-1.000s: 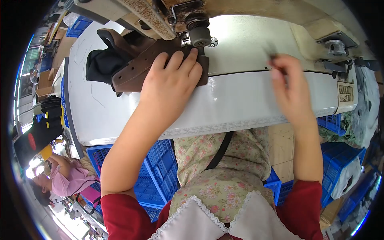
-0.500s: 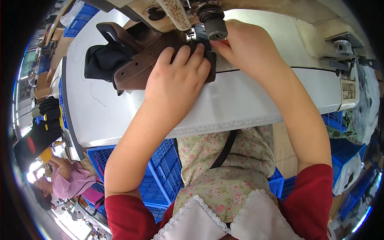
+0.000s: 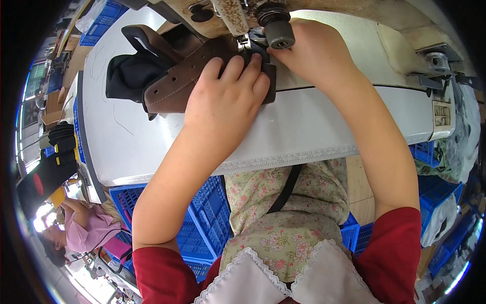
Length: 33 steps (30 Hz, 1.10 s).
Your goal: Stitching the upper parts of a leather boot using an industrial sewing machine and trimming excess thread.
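A dark brown leather piece (image 3: 169,90) with punched holes and pale stitching lies on the sewing machine's bed, partly under the presser foot (image 3: 244,42). My left hand (image 3: 223,93) bears down on it with bent fingers, its thumb out of sight. From the leather's left side come a bunched black cloth part (image 3: 132,76) and a dark strap loop (image 3: 139,38). On the other side of the foot, my right hand (image 3: 319,53) has its thumb and fingers drawn together close to the leather. The machine's black knob (image 3: 279,34) covers part of those fingers, so what they pinch is hidden.
The machine head (image 3: 324,6) spans the top. A ruler strip (image 3: 288,158) runs along the white table's (image 3: 126,147) near edge. Blue crates (image 3: 202,213) stand below beside my lap. Another person in pink (image 3: 93,228) sits at the far left.
The leather's right end and my left fingertips have shifted slightly right. My right hand has edged away from me and stays behind the knob. The machine head appears slightly farther right in view.
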Motion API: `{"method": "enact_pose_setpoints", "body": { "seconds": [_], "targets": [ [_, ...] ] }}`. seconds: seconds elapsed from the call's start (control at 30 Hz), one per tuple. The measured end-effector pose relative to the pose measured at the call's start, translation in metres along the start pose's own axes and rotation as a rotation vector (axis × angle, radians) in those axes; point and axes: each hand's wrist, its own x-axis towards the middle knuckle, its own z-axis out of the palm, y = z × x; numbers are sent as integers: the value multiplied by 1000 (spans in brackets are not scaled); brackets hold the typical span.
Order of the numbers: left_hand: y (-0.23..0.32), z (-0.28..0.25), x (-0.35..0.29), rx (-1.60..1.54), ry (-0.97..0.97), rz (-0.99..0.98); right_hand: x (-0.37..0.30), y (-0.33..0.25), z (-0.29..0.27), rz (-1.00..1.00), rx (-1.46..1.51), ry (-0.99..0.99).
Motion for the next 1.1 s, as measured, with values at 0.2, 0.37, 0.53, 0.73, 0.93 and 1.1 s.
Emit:
{"method": "enact_pose_setpoints", "body": {
  "seconds": [0.2,0.37,0.53,0.73,0.93,1.1],
  "targets": [
    [0,1,0,-13,5,-5,2,6,4,-36,38,8],
    [0,1,0,-5,5,0,4,3,-2,36,83,-54],
    [0,1,0,-1,2,0,6,3,-2,45,82,-83],
    [0,0,1,-7,-8,0,3,4,-1,45,105,-59],
    [0,1,0,-13,-12,-11,7,4,-3,69,112,-103],
    [1,0,1,11,-18,-7,6,4,0,82,132,-61]
  ]
}}
